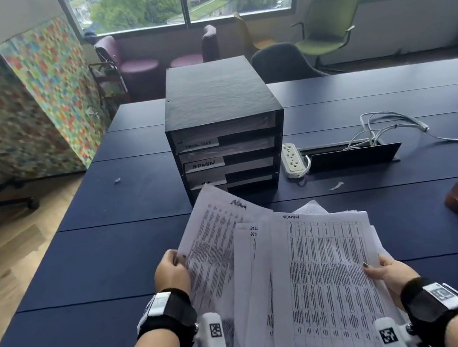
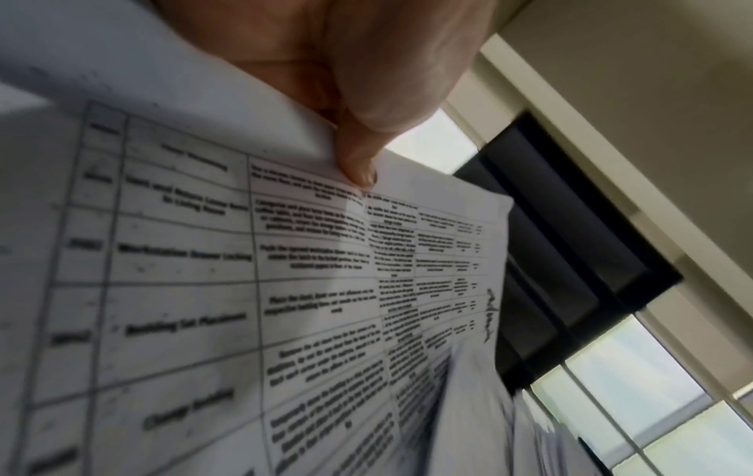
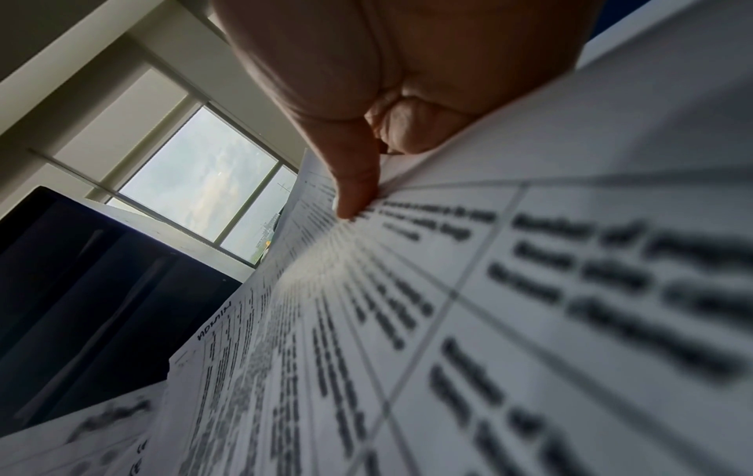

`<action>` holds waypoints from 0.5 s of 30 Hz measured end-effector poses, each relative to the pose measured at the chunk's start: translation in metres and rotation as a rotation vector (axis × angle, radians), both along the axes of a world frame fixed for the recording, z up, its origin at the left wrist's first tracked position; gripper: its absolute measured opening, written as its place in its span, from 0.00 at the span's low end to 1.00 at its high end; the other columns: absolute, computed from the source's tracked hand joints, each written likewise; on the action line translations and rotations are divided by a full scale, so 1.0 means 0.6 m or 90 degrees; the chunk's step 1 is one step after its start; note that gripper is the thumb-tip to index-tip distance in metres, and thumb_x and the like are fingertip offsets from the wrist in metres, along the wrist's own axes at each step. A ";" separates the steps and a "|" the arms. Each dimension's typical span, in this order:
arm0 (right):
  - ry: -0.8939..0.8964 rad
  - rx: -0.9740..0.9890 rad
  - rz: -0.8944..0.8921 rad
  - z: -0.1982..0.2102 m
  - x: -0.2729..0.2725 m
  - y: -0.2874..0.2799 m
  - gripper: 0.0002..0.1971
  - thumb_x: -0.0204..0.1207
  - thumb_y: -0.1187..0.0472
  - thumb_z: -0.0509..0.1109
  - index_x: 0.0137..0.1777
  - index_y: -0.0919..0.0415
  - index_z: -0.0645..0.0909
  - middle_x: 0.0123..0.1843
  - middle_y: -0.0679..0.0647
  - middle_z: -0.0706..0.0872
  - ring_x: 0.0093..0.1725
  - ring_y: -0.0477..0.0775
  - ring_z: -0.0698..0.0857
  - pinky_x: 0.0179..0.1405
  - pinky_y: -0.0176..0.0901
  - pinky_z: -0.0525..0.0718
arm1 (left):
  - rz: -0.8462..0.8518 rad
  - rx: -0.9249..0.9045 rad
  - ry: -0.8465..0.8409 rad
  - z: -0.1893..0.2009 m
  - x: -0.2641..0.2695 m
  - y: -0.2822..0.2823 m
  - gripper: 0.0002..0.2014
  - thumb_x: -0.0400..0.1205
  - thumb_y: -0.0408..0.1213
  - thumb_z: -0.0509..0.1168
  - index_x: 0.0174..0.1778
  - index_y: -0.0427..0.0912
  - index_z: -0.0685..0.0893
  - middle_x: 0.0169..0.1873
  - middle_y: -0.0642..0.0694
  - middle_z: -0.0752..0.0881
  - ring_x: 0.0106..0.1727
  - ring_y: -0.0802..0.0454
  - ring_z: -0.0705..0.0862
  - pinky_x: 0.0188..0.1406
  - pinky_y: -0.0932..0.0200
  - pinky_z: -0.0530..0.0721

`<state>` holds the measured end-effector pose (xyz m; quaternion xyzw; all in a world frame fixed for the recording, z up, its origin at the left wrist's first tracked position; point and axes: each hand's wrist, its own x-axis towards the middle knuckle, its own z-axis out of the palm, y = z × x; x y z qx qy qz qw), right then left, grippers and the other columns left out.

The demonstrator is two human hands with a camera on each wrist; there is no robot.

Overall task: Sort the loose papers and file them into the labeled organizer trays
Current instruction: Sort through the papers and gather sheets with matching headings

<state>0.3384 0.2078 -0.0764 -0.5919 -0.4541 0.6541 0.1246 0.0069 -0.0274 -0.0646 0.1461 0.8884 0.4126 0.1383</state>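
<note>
A: What does the left hand (image 1: pixel 170 272) have?

B: It pinches one sheet (image 1: pixel 215 246) by its left edge, thumb on the printed face; the sheet is white, covered with a ruled table of small black text, with a handwritten word at its top; it tilts up and away to the left of the rest, its top corner in front of the organizer's lowest shelf.

A: And the right hand (image 1: pixel 390 269)?

B: It grips the stack of papers (image 1: pixel 323 278) at the right edge, thumb pressed on the top page; that page carries the same kind of table and "ADMIN" written by hand above it; the pages beneath are fanned unevenly, held above the dark blue table (image 1: pixel 102 266).

A: Where are the trays?

B: The black organizer (image 1: pixel 221 109) stands just beyond the papers; its shelves hold white sheets and white labels; one reads "ADMIN"; the others are too blurred to read.
</note>
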 end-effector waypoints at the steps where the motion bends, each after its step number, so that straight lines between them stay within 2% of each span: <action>1: -0.002 0.006 0.001 0.000 -0.003 -0.001 0.11 0.78 0.74 0.62 0.59 0.69 0.76 0.54 0.74 0.83 0.49 0.70 0.83 0.61 0.74 0.76 | 0.017 0.016 0.019 0.009 -0.010 -0.008 0.09 0.84 0.31 0.58 0.39 0.38 0.78 0.29 0.42 0.80 0.32 0.42 0.76 0.29 0.54 0.69; 4: 0.005 0.010 0.002 0.002 -0.015 -0.007 0.12 0.78 0.74 0.62 0.61 0.70 0.76 0.55 0.75 0.83 0.50 0.71 0.83 0.60 0.72 0.78 | 0.059 0.078 0.070 0.047 -0.036 -0.025 0.08 0.85 0.32 0.58 0.42 0.36 0.79 0.33 0.40 0.81 0.34 0.42 0.76 0.30 0.55 0.70; 7: 0.021 0.007 0.003 0.000 -0.030 -0.013 0.14 0.78 0.74 0.62 0.62 0.71 0.75 0.57 0.76 0.82 0.52 0.73 0.83 0.60 0.72 0.78 | 0.105 0.161 0.114 0.099 -0.054 -0.034 0.07 0.85 0.34 0.57 0.44 0.38 0.78 0.32 0.42 0.80 0.33 0.44 0.74 0.29 0.55 0.68; 10: 0.037 0.005 0.005 0.000 -0.040 -0.019 0.13 0.78 0.75 0.61 0.62 0.69 0.76 0.55 0.75 0.83 0.50 0.71 0.83 0.57 0.71 0.79 | 0.134 0.232 0.138 0.147 -0.062 -0.037 0.06 0.86 0.36 0.57 0.46 0.43 0.77 0.32 0.47 0.79 0.31 0.49 0.75 0.31 0.57 0.70; 11: 0.044 0.006 0.007 0.000 -0.040 -0.021 0.13 0.78 0.75 0.61 0.61 0.68 0.76 0.53 0.73 0.84 0.47 0.69 0.84 0.54 0.70 0.82 | 0.135 0.247 0.141 0.160 -0.062 -0.037 0.05 0.86 0.36 0.56 0.46 0.43 0.76 0.31 0.49 0.78 0.31 0.53 0.74 0.30 0.60 0.71; 13: 0.062 0.010 0.004 -0.002 -0.039 -0.022 0.11 0.78 0.75 0.61 0.57 0.66 0.78 0.48 0.70 0.85 0.39 0.64 0.86 0.42 0.63 0.86 | 0.120 0.264 0.134 0.170 -0.062 -0.036 0.05 0.85 0.34 0.57 0.45 0.42 0.76 0.30 0.51 0.77 0.30 0.58 0.74 0.29 0.67 0.71; 15: 0.075 0.013 -0.022 -0.003 -0.035 -0.023 0.11 0.78 0.76 0.60 0.51 0.63 0.79 0.42 0.67 0.86 0.31 0.61 0.87 0.32 0.57 0.87 | 0.082 0.247 0.099 0.160 -0.058 -0.030 0.07 0.85 0.33 0.57 0.41 0.41 0.76 0.29 0.50 0.77 0.30 0.54 0.73 0.32 0.61 0.73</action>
